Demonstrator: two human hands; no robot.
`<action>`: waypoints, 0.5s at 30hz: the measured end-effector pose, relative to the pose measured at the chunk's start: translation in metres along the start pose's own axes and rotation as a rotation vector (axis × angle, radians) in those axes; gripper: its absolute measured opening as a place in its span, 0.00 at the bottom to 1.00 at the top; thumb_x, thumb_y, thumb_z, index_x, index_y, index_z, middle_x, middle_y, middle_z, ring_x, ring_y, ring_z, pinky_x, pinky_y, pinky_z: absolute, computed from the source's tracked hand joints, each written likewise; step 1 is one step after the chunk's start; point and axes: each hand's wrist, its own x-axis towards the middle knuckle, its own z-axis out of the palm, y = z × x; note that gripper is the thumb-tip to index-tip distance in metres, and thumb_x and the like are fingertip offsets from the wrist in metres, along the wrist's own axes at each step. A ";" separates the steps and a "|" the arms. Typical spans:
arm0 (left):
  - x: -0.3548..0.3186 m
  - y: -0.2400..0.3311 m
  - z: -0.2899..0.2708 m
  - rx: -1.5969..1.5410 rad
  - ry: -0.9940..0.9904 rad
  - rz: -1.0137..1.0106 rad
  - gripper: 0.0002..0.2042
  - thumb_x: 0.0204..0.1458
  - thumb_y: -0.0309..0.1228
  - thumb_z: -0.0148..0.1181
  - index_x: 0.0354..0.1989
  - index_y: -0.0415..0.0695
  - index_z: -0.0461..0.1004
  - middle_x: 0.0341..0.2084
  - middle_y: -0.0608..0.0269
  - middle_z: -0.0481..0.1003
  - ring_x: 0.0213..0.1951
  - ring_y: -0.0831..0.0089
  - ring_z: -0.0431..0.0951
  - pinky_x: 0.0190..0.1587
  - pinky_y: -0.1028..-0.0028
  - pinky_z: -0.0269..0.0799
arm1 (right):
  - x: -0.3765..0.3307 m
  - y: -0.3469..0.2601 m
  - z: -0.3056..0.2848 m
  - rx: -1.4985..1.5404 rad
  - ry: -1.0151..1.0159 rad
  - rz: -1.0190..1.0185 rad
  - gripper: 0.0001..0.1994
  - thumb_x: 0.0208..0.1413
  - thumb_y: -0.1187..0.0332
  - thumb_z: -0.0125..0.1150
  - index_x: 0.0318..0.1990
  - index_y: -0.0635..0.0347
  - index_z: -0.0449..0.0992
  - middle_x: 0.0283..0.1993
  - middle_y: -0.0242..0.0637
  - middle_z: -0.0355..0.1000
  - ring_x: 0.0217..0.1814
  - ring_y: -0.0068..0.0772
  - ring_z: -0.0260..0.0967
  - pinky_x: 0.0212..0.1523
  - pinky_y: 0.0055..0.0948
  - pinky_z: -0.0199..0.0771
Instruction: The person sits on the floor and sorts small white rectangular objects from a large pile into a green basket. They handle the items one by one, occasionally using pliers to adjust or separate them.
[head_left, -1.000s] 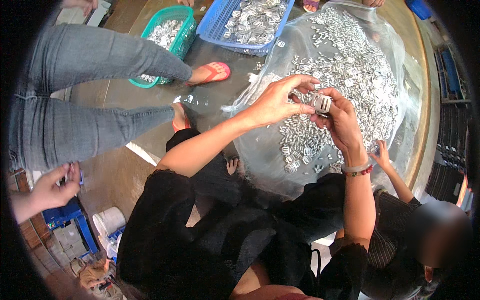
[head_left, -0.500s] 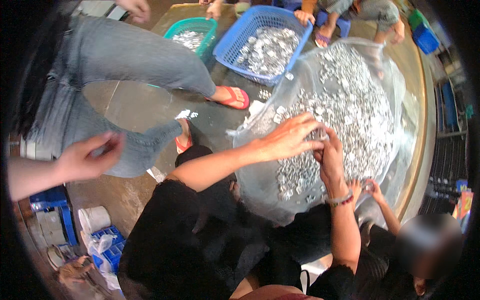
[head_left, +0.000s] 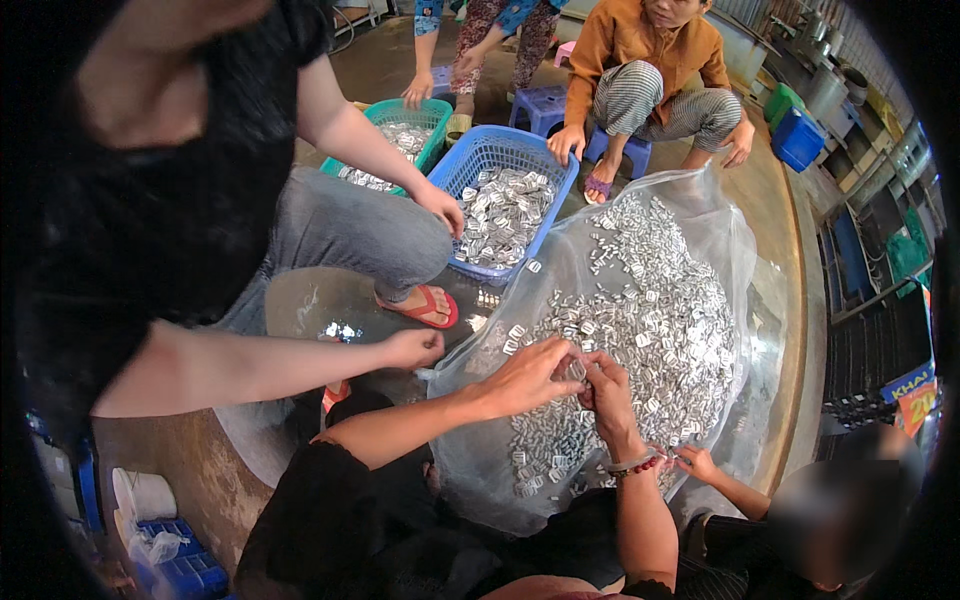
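My left hand (head_left: 535, 380) and my right hand (head_left: 608, 400) meet above a broad pile of small silvery metal pieces (head_left: 650, 340). Pinched between the fingers of both is one flat, buckle-like metal piece (head_left: 575, 370); its details are partly covered by my fingers. A bracelet (head_left: 636, 466) circles my right wrist. Beneath the pile spreads a clear plastic sheet (head_left: 470, 450). Some larger pieces in the heap look like rectangular frames with bars across them.
Beyond the sheet stand a blue basket (head_left: 520, 150) and a green basket (head_left: 440, 110), both holding metal pieces. At left a co-worker in red sandals (head_left: 432, 305) leans in. An orange-sleeved person (head_left: 590, 90) sits on a stool; at lower right another person's hand (head_left: 697, 462) touches the pile.
The view has tilted up, showing more of the people opposite. The left co-worker's hand has come to the blue basket's edge. My hands still hold a piece together.
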 end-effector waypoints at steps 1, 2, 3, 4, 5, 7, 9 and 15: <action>0.000 -0.002 -0.002 -0.081 0.001 -0.033 0.24 0.42 0.38 0.67 0.44 0.38 0.66 0.35 0.57 0.71 0.34 0.71 0.74 0.35 0.71 0.70 | -0.003 -0.004 0.003 0.006 -0.001 -0.053 0.11 0.61 0.63 0.46 0.37 0.62 0.70 0.24 0.29 0.66 0.21 0.16 0.59 0.22 0.16 0.58; 0.000 -0.006 -0.006 -0.163 0.005 -0.068 0.25 0.43 0.37 0.66 0.47 0.37 0.66 0.37 0.57 0.72 0.35 0.72 0.75 0.35 0.71 0.71 | -0.005 -0.009 0.006 0.009 -0.003 -0.105 0.13 0.62 0.61 0.45 0.38 0.61 0.70 0.24 0.29 0.66 0.21 0.16 0.59 0.22 0.16 0.58; 0.001 -0.016 -0.004 -0.254 0.026 -0.058 0.24 0.48 0.34 0.62 0.50 0.35 0.63 0.36 0.56 0.73 0.34 0.71 0.76 0.36 0.70 0.73 | -0.006 -0.010 0.008 -0.099 -0.004 -0.186 0.17 0.63 0.56 0.41 0.39 0.61 0.70 0.25 0.28 0.65 0.24 0.17 0.60 0.24 0.16 0.59; 0.000 -0.015 -0.010 -0.515 -0.019 -0.132 0.23 0.50 0.34 0.60 0.51 0.35 0.63 0.36 0.57 0.73 0.34 0.72 0.77 0.37 0.71 0.74 | -0.010 -0.015 0.011 -0.134 -0.084 -0.211 0.13 0.62 0.60 0.46 0.42 0.62 0.69 0.29 0.31 0.66 0.30 0.22 0.63 0.30 0.20 0.64; 0.002 -0.011 -0.016 -0.780 -0.057 -0.201 0.21 0.52 0.34 0.59 0.51 0.36 0.63 0.37 0.58 0.73 0.35 0.72 0.77 0.38 0.72 0.74 | -0.013 -0.015 0.013 -0.379 -0.004 -0.372 0.10 0.59 0.66 0.49 0.41 0.63 0.69 0.31 0.34 0.66 0.33 0.26 0.64 0.33 0.22 0.65; -0.002 -0.010 -0.017 -1.068 -0.142 -0.274 0.20 0.54 0.33 0.55 0.52 0.37 0.63 0.39 0.60 0.72 0.37 0.72 0.76 0.40 0.72 0.75 | -0.019 -0.019 0.016 -0.718 0.114 -0.646 0.06 0.54 0.75 0.54 0.39 0.65 0.70 0.35 0.38 0.65 0.39 0.31 0.65 0.38 0.26 0.67; 0.003 -0.011 -0.012 -1.132 -0.279 -0.271 0.19 0.56 0.32 0.53 0.54 0.38 0.62 0.43 0.62 0.70 0.41 0.72 0.74 0.43 0.72 0.75 | -0.023 -0.021 0.013 -0.662 0.162 -0.694 0.05 0.50 0.81 0.56 0.35 0.65 0.72 0.34 0.36 0.65 0.36 0.27 0.65 0.35 0.24 0.67; -0.009 -0.001 -0.016 -0.369 -0.068 0.036 0.21 0.51 0.33 0.59 0.53 0.42 0.66 0.45 0.60 0.70 0.44 0.76 0.71 0.40 0.74 0.72 | -0.029 -0.028 0.031 -0.320 0.131 -0.456 0.09 0.53 0.81 0.52 0.42 0.66 0.71 0.26 0.29 0.67 0.22 0.13 0.60 0.22 0.14 0.60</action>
